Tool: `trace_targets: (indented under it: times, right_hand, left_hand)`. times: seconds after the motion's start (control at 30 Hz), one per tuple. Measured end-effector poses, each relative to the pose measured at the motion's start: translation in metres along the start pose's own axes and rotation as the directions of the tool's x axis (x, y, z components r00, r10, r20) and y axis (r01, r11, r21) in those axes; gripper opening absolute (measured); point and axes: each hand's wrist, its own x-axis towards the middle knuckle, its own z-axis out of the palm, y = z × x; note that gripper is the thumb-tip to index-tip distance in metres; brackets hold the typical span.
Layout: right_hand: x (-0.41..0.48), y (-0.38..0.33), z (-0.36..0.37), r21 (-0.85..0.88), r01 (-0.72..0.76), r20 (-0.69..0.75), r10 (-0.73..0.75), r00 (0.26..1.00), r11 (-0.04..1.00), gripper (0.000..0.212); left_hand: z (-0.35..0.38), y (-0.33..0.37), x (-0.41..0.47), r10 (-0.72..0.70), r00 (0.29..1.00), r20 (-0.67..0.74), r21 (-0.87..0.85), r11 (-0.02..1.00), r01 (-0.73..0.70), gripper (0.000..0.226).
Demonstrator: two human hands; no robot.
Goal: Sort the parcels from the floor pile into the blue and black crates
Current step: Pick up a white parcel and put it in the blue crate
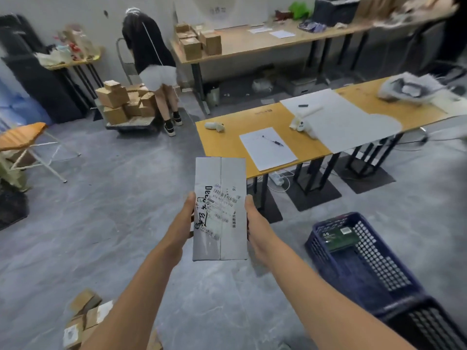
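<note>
Above the concrete floor (113, 223), a flat grey parcel (219, 210) is held label-up by its long edges. The left hand (181, 223) grips one side and the right hand (256, 223) the other. To the right on the floor stands the blue crate (379, 261), holding a green parcel (341, 238). The black crate (429, 322) stands just beside its near end. Cardboard parcels (83, 319) lie piled at lower left.

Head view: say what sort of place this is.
Probably a parcel packing or sorting workroom: cardboard boxes stacked on a trolley, a grey parcel with a shipping label, and a blue crate.
</note>
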Motion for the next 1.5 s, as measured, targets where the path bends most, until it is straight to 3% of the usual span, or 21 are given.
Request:
trace_targets:
  times: [0.23,0.37,0.43,0.5,0.67,0.83,0.93,1.1,1.23,1.33,1.43,1.5]
  right_hand:
    - [0.000,-0.025,-0.114,0.104,0.074,-0.155,-0.058,0.986,0.992,0.068]
    - [0.002,-0.026,-0.167,0.208,0.090,-0.241,-0.039,0.970,0.974,0.063]
    - [0.005,-0.024,-0.190,0.238,0.096,-0.295,-0.023,0.955,0.966,0.065]
    - [0.010,-0.024,-0.212,0.282,0.119,-0.366,-0.008,0.930,0.952,0.065]
    - [0.029,-0.030,-0.259,0.369,0.155,-0.554,0.084,0.828,0.916,0.080]
    - [0.038,-0.034,-0.298,0.470,0.201,-0.671,0.200,0.714,0.859,0.061]
    - [0.040,-0.029,-0.315,0.505,0.234,-0.724,0.260,0.638,0.831,0.064]
    - [0.039,-0.023,-0.347,0.565,0.281,-0.764,0.364,0.532,0.775,0.052]
    - [0.041,-0.013,-0.388,0.604,0.305,-0.759,0.414,0.503,0.736,0.042]
    - [0.047,-0.001,-0.427,0.630,0.299,-0.750,0.463,0.471,0.716,0.053]
    - [0.055,0.014,-0.470,0.662,0.288,-0.728,0.500,0.469,0.692,0.057]
    - [0.063,0.028,-0.499,0.685,0.272,-0.704,0.520,0.484,0.675,0.055]
  left_hand:
    - [0.117,0.045,0.055,0.012,0.983,0.181,0.104,0.994,-0.031,0.060]
    - [0.177,0.057,0.086,-0.016,0.962,0.271,0.205,0.978,-0.042,0.046]
    - [0.205,0.060,0.103,-0.046,0.940,0.338,0.235,0.971,-0.037,0.052]
    - [0.233,0.063,0.122,-0.071,0.909,0.410,0.243,0.970,-0.034,0.059]
    - [0.299,0.084,0.170,-0.090,0.822,0.562,0.316,0.942,-0.113,0.040]
    - [0.360,0.092,0.223,-0.184,0.688,0.702,0.402,0.899,-0.170,0.047]
    - [0.394,0.091,0.240,-0.239,0.603,0.761,0.440,0.874,-0.209,0.046]
    - [0.454,0.082,0.256,-0.319,0.492,0.810,0.480,0.843,-0.244,0.054]
    - [0.510,0.067,0.268,-0.390,0.435,0.811,0.521,0.820,-0.236,0.061]
    - [0.550,0.050,0.279,-0.434,0.430,0.791,0.561,0.795,-0.229,0.067]
    - [0.596,0.030,0.294,-0.485,0.474,0.735,0.626,0.754,-0.199,0.082]
    - [0.622,0.014,0.303,-0.508,0.499,0.702,0.652,0.741,-0.163,0.078]
